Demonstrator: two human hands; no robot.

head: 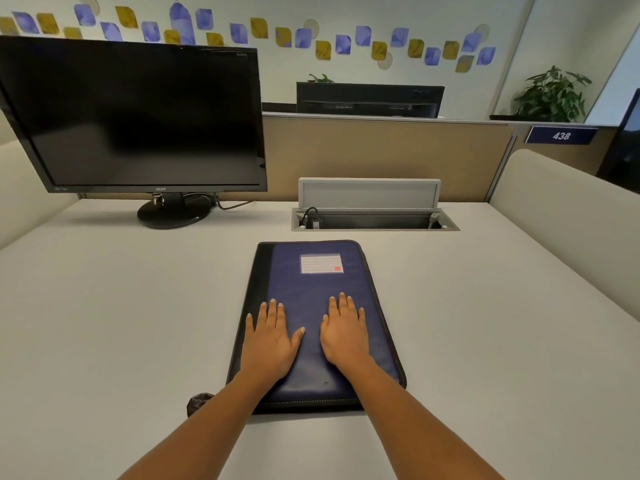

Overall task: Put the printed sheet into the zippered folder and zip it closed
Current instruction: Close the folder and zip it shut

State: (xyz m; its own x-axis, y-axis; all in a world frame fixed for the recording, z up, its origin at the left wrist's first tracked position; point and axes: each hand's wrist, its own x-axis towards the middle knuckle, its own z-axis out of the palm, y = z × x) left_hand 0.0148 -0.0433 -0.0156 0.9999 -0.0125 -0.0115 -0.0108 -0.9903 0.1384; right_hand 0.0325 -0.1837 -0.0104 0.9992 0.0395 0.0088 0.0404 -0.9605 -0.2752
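Note:
A dark blue zippered folder [311,282] with a black spine and a small white label lies flat and closed on the pale desk [104,323], in the middle. My left hand [272,336] rests palm down on the folder's near left part, fingers spread. My right hand [344,332] lies palm down beside it on the near right part. Neither hand holds anything. No printed sheet is in sight. A small dark tab [199,403], perhaps the zip pull, sticks out by the folder's near left corner, beside my left forearm.
A black monitor [135,116] on a round stand fills the back left. An open cable hatch [374,218] with its lid raised sits behind the folder. Beige partitions enclose the desk at the back and on both sides.

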